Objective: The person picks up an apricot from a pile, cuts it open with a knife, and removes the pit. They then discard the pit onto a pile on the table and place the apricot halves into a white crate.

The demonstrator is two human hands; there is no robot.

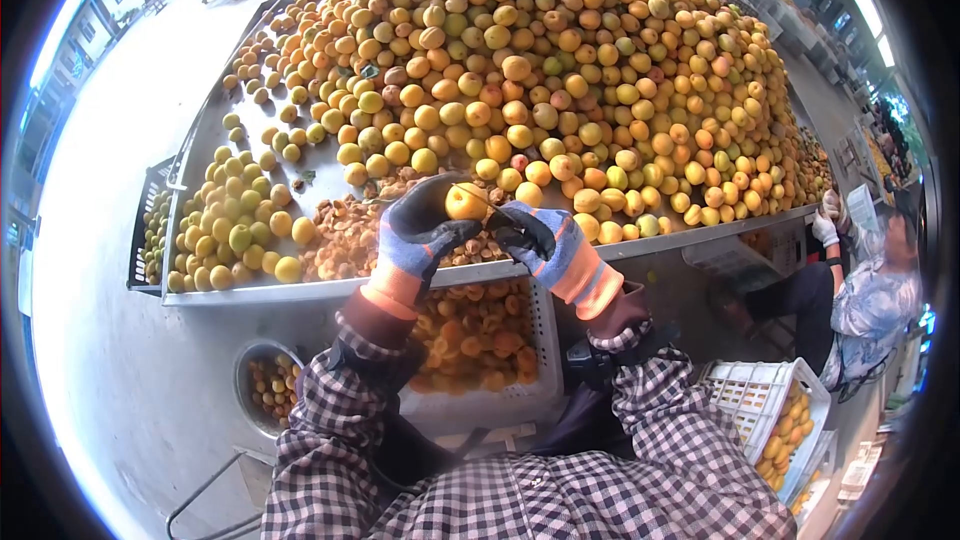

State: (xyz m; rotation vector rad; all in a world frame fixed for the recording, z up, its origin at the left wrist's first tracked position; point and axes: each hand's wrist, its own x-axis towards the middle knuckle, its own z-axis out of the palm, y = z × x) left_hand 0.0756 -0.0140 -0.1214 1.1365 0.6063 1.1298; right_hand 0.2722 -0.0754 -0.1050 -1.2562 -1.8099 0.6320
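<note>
At the bottom of the frame there are the person's checked sleeves (520,460), and just above them, in the middle, the two gloved hands meet. The left hand (425,230) is closed around one apricot (466,202), which sits between thumb and fingers, lifted above the near edge of the table (300,290). The right hand (540,240) is curled tight on what looks like a small knife (495,208); its thin blade lies across the fruit, though the handle is hidden in the glove. Below the hands a white crate (545,340) holds cut halves. To the lower left stands a round bucket (245,360) with small brown pieces in it, probably stones. On the table near the hands lies a low pile of halves (345,230), left of it some paler fruit (235,220), and behind rises a big heap (560,70) up to the top of the frame. At the right edge a seated co-worker (870,290) is busy beside another crate (760,390). The risk here is the blade: it points toward the left thumb, so if the round fruit turns in the glove, the edge may slip onto the fingers. A loose grip may also let the apricot fall past the crate.
</note>
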